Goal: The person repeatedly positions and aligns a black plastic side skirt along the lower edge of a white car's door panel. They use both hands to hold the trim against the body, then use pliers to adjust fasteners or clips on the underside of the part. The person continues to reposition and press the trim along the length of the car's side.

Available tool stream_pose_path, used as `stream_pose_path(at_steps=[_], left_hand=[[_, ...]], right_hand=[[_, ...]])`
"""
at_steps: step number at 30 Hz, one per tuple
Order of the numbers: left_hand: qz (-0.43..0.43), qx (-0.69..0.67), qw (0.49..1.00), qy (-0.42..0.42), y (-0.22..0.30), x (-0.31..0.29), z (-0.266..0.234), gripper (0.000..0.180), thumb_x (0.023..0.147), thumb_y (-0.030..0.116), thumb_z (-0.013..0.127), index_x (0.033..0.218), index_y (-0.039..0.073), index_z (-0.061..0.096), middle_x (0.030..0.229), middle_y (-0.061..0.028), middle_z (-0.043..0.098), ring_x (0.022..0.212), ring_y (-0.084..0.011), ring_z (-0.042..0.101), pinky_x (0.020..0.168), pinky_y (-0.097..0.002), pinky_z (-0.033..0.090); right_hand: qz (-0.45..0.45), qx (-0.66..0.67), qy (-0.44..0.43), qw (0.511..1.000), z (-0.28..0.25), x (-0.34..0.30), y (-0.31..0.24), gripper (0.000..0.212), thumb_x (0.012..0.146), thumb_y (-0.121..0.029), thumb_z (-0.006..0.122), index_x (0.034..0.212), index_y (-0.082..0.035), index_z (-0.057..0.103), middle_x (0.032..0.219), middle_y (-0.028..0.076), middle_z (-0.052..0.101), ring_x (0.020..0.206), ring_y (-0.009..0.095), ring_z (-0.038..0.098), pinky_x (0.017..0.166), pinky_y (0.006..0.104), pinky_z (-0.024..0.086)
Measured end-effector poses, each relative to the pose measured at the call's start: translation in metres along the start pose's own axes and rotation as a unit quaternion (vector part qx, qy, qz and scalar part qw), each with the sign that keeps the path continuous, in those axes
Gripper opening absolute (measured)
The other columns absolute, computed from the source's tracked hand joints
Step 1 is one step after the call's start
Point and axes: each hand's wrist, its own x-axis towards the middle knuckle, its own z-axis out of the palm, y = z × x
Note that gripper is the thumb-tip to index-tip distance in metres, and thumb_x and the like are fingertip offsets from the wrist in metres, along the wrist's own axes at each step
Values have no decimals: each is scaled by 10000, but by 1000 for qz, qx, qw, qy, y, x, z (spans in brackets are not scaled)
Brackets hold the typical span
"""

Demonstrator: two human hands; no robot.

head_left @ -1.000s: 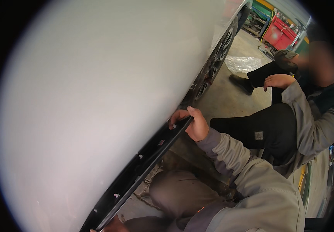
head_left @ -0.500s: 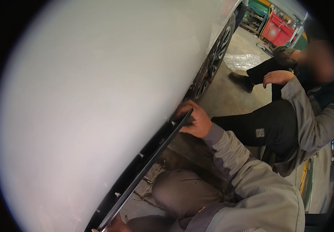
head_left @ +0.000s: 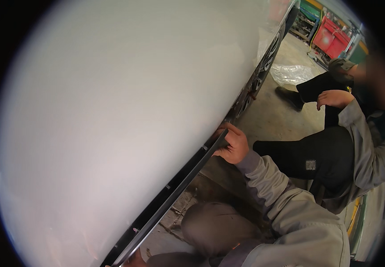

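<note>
A long black trim strip [head_left: 173, 199] runs diagonally along the lower edge of a pale car body panel [head_left: 125, 111]. Several small light clips show in the dark channel between strip and panel. Near the wheel [head_left: 268, 58], my right hand [head_left: 235, 144] is closed around the strip's far end, some fingers hidden behind it. At the bottom of the picture my left hand [head_left: 134, 259] grips the near end of the strip; most of that hand is cut off by the picture's edge.
On the right another person sits on the floor, their hand [head_left: 335, 99] resting near a bent knee. Clear plastic sheeting [head_left: 292, 74] lies beyond their shoe [head_left: 289, 98]. A red cabinet [head_left: 331, 38] stands at the back. My bent knee [head_left: 214, 222] is below the strip.
The view has shifted, so the scene sits farther right and lower. The strip looks slightly nearer the car panel, with less of the channel showing. Both hands keep their hold.
</note>
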Motion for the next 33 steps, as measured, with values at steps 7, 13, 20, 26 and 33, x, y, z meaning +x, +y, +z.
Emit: stream_pose_path(at_steps=[7, 13, 20, 26, 33], left_hand=[[-23, 4, 1000, 1, 1, -1, 6, 920, 866, 634, 647, 1479, -14, 423, 1463, -305, 451, 1356, -523, 438, 1077, -699, 424], [-5, 7, 998, 67, 7, 4, -9, 826, 839, 645, 682, 1438, 104, 505, 1415, -212, 485, 1288, -433, 495, 980, -737, 469], [-12, -6, 999, 51, 8, 5, -13, 806, 856, 631, 674, 1461, 133, 485, 1478, -212, 454, 1347, -440, 447, 1006, -775, 411], [-17, 8, 1000, -1, 9, 5, -12, 777, 857, 605, 643, 1460, 140, 489, 1442, -155, 513, 1310, -407, 508, 985, -729, 463], [66, -88, 994, -18, -8, -13, -32, 664, 843, 553, 638, 1354, 130, 609, 1326, -127, 643, 1171, -349, 627, 1010, -609, 497]], right_hand=[[12, -54, 49, 997, 5, -3, 1, 544, 644, -320, 954, 993, -29, 656, 984, 131, 652, 870, 289, 662, 744, 377, 537], [167, 162, 132, 964, 20, -9, -9, 370, 720, -172, 924, 871, -5, 630, 855, 88, 652, 767, 160, 655, 670, 314, 521], [178, 156, -17, 971, 37, -29, -27, 284, 990, -244, 679, 877, 16, 688, 736, 76, 658, 687, 103, 591, 629, 278, 479], [269, 266, 34, 925, 72, -48, -62, 293, 1061, -274, 573, 1064, 5, 665, 879, 41, 657, 747, 118, 573, 696, 281, 485], [387, 217, -311, 841, 8, -21, -137, 184, 986, -194, 646, 1008, -13, 670, 862, 46, 657, 739, 104, 572, 671, 283, 466]])
